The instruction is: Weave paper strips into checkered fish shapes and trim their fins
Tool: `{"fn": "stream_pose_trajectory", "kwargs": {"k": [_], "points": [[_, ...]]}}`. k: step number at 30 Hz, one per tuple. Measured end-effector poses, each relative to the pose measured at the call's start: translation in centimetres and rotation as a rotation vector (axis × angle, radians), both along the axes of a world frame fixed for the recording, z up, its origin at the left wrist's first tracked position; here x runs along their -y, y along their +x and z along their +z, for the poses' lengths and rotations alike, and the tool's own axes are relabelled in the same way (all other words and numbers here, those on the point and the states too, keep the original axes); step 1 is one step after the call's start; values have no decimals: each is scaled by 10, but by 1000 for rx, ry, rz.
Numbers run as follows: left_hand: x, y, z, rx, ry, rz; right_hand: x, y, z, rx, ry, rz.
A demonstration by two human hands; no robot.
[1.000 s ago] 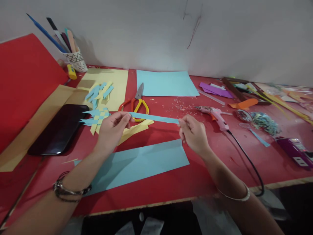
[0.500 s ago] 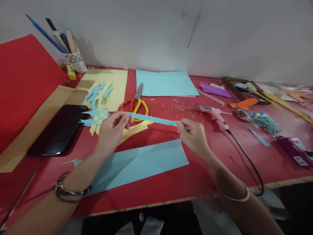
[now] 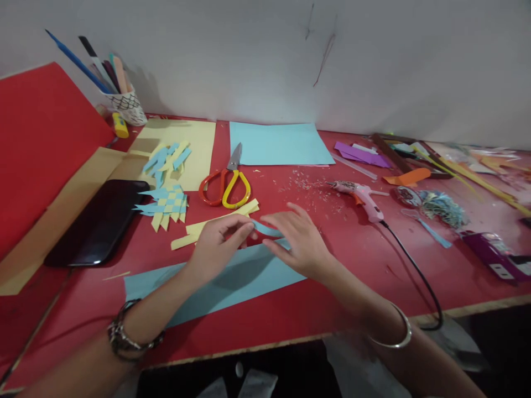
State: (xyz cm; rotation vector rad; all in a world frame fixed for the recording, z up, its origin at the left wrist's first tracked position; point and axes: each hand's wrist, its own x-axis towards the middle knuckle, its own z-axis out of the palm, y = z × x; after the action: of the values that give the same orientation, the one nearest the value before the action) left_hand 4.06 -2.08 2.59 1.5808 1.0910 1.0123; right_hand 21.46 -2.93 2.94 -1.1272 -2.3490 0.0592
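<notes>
Between thumb and fingers, my left hand point(image 3: 224, 243) pinches one end of a narrow blue paper strip point(image 3: 266, 229). The strip curves toward my right hand point(image 3: 298, 240), whose fingers are spread over its other end. Beneath both hands lies a wide blue paper piece point(image 3: 215, 298). Yellow paper strips point(image 3: 215, 224) rest just beyond my left hand. Farther back are scissors point(image 3: 232, 179) with one red and one yellow handle. A woven blue and yellow paper piece point(image 3: 166, 204) sits to the left.
A black phone point(image 3: 97, 224) lies at the left, by a patterned cup point(image 3: 128, 108) of pens. A pink glue gun point(image 3: 360, 196) with a black cord rests at the right, near a purple device point(image 3: 493, 251). A light blue sheet point(image 3: 282, 143) lies by the wall.
My hands have come closer together and lower. The strip, stretched straight between them before, now bends. My right hand has opened from its pinch on the strip's end.
</notes>
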Motion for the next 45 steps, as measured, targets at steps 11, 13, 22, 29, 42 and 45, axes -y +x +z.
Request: {"fn": "stream_pose_trajectory", "kwargs": {"k": [11,13,22,29,42,45], "points": [[3,3,-2,-80,17,-22,2,1,-4,11,-227,-13],[3,2,0,-118,48,-24,1,0,-4,-4,-206,5],[1,0,1,-71,-23,-19,-3,6,0,-39,-257,6],[-10,-8,4,-12,-106,87,-11,21,12,-217,-384,-24],[-22,-19,11,-112,-56,223,-16,38,18,-341,-402,-174],[-23,-20,10,-122,-52,228,-16,41,18,-355,-400,-198]]}}
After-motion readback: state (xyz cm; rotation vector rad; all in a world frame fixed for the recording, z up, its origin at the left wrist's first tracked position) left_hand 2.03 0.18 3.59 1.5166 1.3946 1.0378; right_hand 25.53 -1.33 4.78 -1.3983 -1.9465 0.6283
